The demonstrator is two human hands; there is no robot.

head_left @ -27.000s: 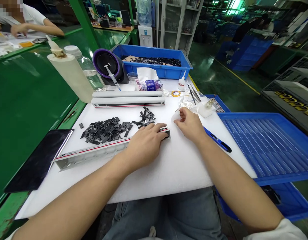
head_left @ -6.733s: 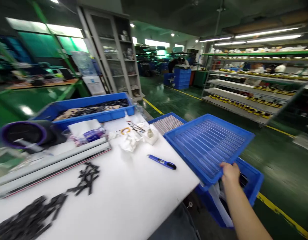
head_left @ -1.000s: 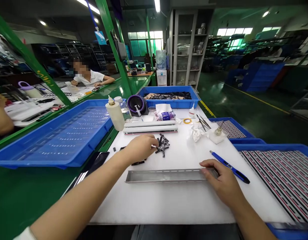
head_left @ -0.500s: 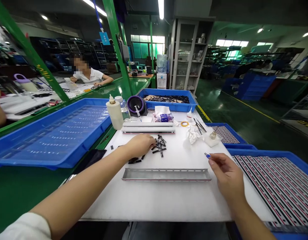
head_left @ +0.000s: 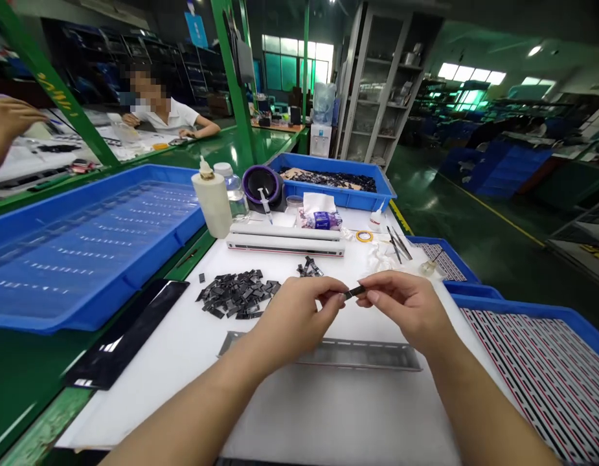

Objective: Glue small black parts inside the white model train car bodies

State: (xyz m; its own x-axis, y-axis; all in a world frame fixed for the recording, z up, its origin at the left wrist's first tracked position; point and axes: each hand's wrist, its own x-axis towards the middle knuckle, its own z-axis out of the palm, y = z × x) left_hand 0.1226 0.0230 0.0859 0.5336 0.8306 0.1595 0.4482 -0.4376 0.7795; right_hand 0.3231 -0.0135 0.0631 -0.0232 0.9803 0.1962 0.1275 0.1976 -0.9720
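Two hands in the frame, left hand (head_left: 304,312) and right hand (head_left: 410,310), and just one black tab (head_left: 354,292) shared between them! One metal channel (head_left: 367,355) below, two pale rails (head_left: 285,246) behind. Loose tabs now: one big heap (head_left: 235,295) and one smaller pile (head_left: 309,266), too jumbled to number — plus a single stray tab (head_left: 201,277). In blue, one crate (head_left: 342,199), one left-hand tray (head_left: 153,268), two right-hand trays (head_left: 578,325) of striped strips (head_left: 537,382) beyond counting. And the bottle corner — one squeeze bottle (head_left: 212,206), one lidded jar (head_left: 236,196), one dropper bottle (head_left: 375,221). One syringe (head_left: 265,202), one tissue pack (head_left: 322,221), one tape roll (head_left: 364,237)!
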